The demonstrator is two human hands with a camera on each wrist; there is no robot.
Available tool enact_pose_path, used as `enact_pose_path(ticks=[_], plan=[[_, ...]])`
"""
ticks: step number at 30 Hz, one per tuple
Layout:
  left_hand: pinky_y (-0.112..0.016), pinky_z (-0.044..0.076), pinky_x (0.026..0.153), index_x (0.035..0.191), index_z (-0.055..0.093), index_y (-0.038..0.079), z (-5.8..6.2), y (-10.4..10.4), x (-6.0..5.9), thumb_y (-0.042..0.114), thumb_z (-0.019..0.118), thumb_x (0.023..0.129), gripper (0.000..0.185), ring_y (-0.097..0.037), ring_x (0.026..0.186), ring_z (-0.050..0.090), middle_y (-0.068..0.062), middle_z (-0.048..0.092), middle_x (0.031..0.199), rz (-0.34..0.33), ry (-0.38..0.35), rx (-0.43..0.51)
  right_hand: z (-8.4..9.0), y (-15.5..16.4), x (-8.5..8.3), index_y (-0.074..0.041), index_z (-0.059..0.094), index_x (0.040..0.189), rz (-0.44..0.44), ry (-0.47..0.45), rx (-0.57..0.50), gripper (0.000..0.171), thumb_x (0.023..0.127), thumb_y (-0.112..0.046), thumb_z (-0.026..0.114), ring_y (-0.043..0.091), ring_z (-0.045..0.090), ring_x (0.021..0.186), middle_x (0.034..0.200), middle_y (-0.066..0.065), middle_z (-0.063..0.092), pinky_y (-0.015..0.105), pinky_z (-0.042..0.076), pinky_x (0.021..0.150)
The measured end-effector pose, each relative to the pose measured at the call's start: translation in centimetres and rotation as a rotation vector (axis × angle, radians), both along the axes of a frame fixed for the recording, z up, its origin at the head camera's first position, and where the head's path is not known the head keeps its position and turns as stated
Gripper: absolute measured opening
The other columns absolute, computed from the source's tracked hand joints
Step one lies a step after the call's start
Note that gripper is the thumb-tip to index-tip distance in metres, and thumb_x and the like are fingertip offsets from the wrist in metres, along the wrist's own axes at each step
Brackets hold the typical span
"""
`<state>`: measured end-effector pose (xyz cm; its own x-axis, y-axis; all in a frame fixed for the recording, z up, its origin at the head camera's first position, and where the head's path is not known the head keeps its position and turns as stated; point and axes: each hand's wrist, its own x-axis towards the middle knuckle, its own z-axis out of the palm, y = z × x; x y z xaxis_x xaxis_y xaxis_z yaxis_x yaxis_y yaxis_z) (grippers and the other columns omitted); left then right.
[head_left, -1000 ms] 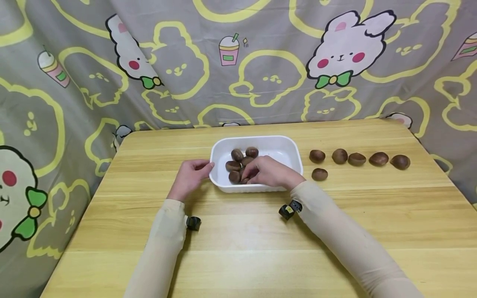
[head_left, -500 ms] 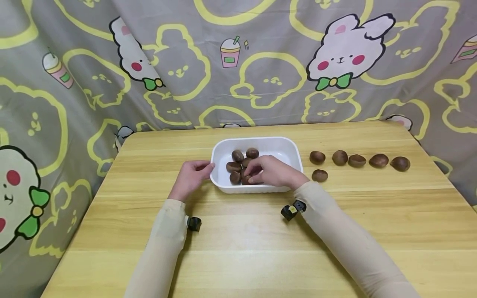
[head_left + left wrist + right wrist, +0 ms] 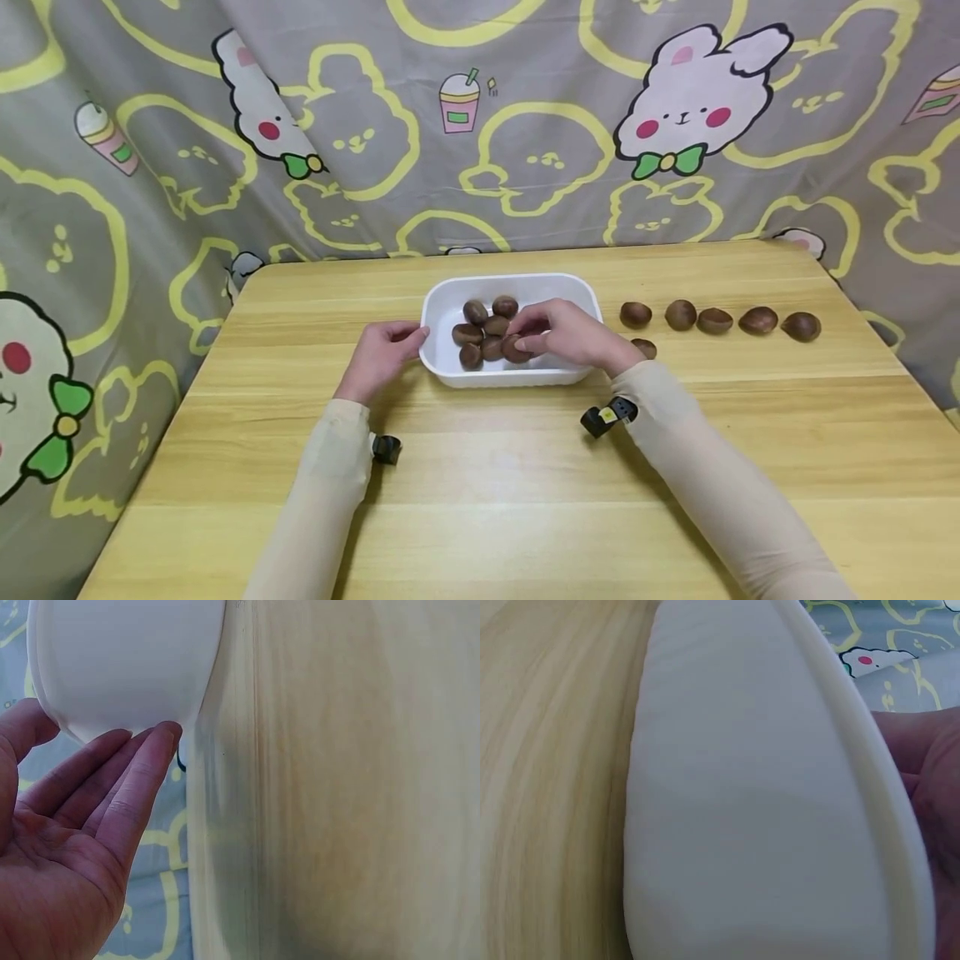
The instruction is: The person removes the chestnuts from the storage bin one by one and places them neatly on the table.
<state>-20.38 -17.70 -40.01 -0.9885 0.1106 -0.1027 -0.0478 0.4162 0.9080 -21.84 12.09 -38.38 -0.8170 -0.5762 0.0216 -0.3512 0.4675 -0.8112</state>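
A: The right hand (image 3: pixel 570 336) pinches one chestnut (image 3: pixel 516 348) over the white tray (image 3: pixel 525 283), just above the heap of chestnuts (image 3: pixel 483 329).

B: A loose pinch could drop it back.

A: The left hand (image 3: pixel 381 357), fingers straight, steadies the tray's wall (image 3: pixel 127 667).

B: Beyond the grip lies the row of chestnuts (image 3: pixel 712 320); the bare table (image 3: pixel 525 483) offers room nearer the person.
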Motion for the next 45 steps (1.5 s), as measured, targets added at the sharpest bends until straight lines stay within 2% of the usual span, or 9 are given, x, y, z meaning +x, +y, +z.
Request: enact_pose_path(ticks=[5,9,16,20,27,34,45], plan=[[-0.030,0.057,0.077,0.120,0.066,-0.007,-0.1,0.2,-0.2,0.025,0.064,0.097,0.039,-0.028,0.091,0.070,-0.022,0.067,0.113,-0.004,-0.010,0.037,0.0,0.9,-0.1,-0.003,0.072,0.104,-0.038,-0.023,-0.053,0.014,0.090,-0.005,0.068,0.020,0.065,0.088,0.097,0.005,0.070,0.035,0.052,0.081],[-0.030,0.057,0.074,0.120,0.066,-0.006,0.0,0.2,-0.1,0.023,0.064,0.097,0.037,-0.025,0.084,0.070,-0.021,0.068,0.111,-0.002,-0.016,0.034,0.3,1.2,-0.1,-0.004,0.072,0.104,-0.059,-0.018,-0.059,0.014,0.091,-0.004,0.068,0.019,0.066,0.087,0.097,0.005,0.070,0.033,0.053,0.081],[-0.030,0.056,0.080,0.120,0.066,-0.006,-0.1,-0.1,0.0,0.025,0.064,0.097,0.038,-0.026,0.095,0.069,-0.020,0.068,0.114,0.002,-0.003,-0.005,1.5,2.0,0.2,-0.004,0.071,0.107,-0.099,-0.042,-0.040,0.015,0.092,-0.003,0.066,0.019,0.065,0.089,0.099,0.006,0.069,0.036,0.052,0.082],[-0.033,0.055,0.083,0.119,0.067,-0.006,0.0,-0.1,0.0,0.026,0.063,0.098,0.038,-0.028,0.097,0.068,-0.020,0.068,0.113,-0.003,0.012,-0.026,2.1,2.8,0.4,-0.006,0.072,0.108,-0.135,-0.034,-0.020,0.016,0.093,-0.007,0.067,0.020,0.064,0.092,0.102,0.006,0.068,0.037,0.050,0.084],[-0.041,0.048,0.094,0.118,0.070,-0.002,0.3,0.0,0.2,0.028,0.061,0.099,0.036,-0.025,0.108,0.061,-0.016,0.069,0.114,-0.010,0.060,-0.159,2.4,4.3,0.8,-0.005,0.070,0.109,-0.163,-0.035,-0.037,0.016,0.095,-0.009,0.066,0.021,0.065,0.093,0.103,0.007,0.069,0.036,0.051,0.084],[-0.043,0.047,0.096,0.117,0.070,-0.002,0.5,0.0,0.5,0.027,0.061,0.099,0.035,-0.026,0.110,0.061,-0.016,0.069,0.114,-0.017,0.058,-0.152,2.6,5.6,1.3,-0.006,0.069,0.111,-0.202,-0.054,-0.020,0.017,0.096,-0.012,0.065,0.021,0.065,0.093,0.102,0.008,0.069,0.035,0.050,0.085],[-0.042,0.047,0.096,0.116,0.071,-0.001,0.5,0.1,0.5,0.028,0.061,0.098,0.035,-0.025,0.111,0.061,-0.015,0.069,0.113,-0.014,0.083,-0.159,2.7,9.3,2.5,-0.009,0.069,0.114,-0.252,-0.014,0.044,0.022,0.097,-0.022,0.066,0.019,0.064,0.097,0.106,0.006,0.069,0.027,0.049,0.083]])
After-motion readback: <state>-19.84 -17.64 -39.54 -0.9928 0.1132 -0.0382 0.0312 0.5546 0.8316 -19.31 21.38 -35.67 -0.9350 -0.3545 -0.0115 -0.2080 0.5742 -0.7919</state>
